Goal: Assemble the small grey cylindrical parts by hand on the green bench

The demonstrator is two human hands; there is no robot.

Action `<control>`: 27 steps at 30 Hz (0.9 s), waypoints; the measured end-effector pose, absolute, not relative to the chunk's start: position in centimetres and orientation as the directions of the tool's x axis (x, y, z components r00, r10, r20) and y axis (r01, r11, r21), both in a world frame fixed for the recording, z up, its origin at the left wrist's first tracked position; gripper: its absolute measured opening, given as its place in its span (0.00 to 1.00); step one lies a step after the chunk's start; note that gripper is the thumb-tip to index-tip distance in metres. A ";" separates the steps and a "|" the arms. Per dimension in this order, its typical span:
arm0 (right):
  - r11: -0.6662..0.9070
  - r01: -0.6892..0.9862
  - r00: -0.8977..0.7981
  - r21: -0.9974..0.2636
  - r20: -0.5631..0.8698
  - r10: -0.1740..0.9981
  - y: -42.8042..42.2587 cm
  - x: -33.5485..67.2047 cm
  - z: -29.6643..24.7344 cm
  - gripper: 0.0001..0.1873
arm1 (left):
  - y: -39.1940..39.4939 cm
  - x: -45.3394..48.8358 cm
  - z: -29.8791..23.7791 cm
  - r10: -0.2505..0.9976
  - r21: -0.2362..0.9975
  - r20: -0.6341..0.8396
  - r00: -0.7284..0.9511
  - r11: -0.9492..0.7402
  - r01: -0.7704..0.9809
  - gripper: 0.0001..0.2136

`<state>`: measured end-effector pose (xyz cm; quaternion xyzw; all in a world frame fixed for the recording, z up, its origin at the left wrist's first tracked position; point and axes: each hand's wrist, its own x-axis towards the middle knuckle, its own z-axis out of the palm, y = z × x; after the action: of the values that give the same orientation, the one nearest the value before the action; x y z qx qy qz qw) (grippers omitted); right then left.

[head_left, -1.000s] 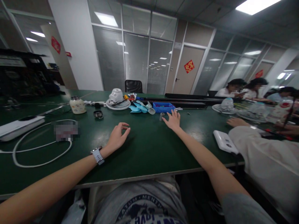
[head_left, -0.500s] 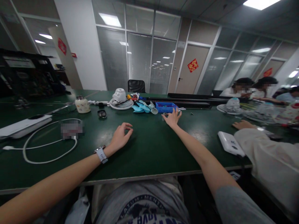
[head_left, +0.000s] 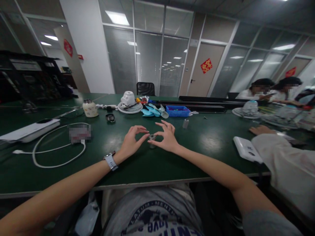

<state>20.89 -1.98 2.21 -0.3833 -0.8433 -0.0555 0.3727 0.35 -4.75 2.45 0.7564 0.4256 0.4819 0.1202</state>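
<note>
A small silver metal cylinder (head_left: 152, 146) with a round, ringed top stands between my hands over the table. My right hand (head_left: 169, 137) has its thumb and index finger around the cylinder, while its other fingers are raised and spread. From the other side my left hand (head_left: 133, 140) comes close, fingers curved and thumb apart from them, the thumb tip at or touching the cylinder's rim. A second small metal cylinder (head_left: 185, 123) stands farther back to the right.
Behind lie a blue tray (head_left: 177, 113), light-blue fan blades (head_left: 150, 110) and a white fan part (head_left: 128, 98). At left are a bottle (head_left: 90, 108) and a white cable (head_left: 34, 154). A co-worker's sleeve (head_left: 290, 157) rests near a white power bank (head_left: 246, 149) at right.
My right hand has come back from beside the blue tray to the middle, where it now meets the metal cylinder. My left hand has shifted slightly right. The second cylinder is uncovered.
</note>
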 end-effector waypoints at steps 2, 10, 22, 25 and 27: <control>0.725 0.665 -0.463 -0.179 0.662 0.589 -2.7 20.3 2.2 0.19 | -5.1 0.6 2.6 0.775 0.606 0.600 0.200 -0.603 0.518 0.15; 0.720 0.649 -0.435 -0.247 0.656 0.617 -2.5 20.3 1.4 0.18 | -5.0 1.4 2.8 0.820 0.702 0.533 0.209 -0.566 0.432 0.17; 0.731 0.612 -0.441 -0.303 0.636 0.633 -2.6 20.1 1.4 0.19 | -2.5 -0.9 2.1 0.864 0.744 0.503 0.018 -0.444 0.499 0.18; 0.731 0.610 -0.438 -0.305 0.639 0.632 -2.5 20.2 1.2 0.19 | -1.2 -1.8 0.0 0.940 0.811 0.322 0.110 -0.334 0.480 0.19; 0.732 0.611 -0.437 -0.301 0.643 0.629 -2.4 20.2 1.2 0.19 | -0.9 -1.8 -0.8 0.948 0.833 0.282 0.147 -0.318 0.453 0.20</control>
<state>20.19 -2.41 1.19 -0.3658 -0.8476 0.0118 0.3842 -1.80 -0.86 -0.79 0.6964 0.5029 0.4168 0.2972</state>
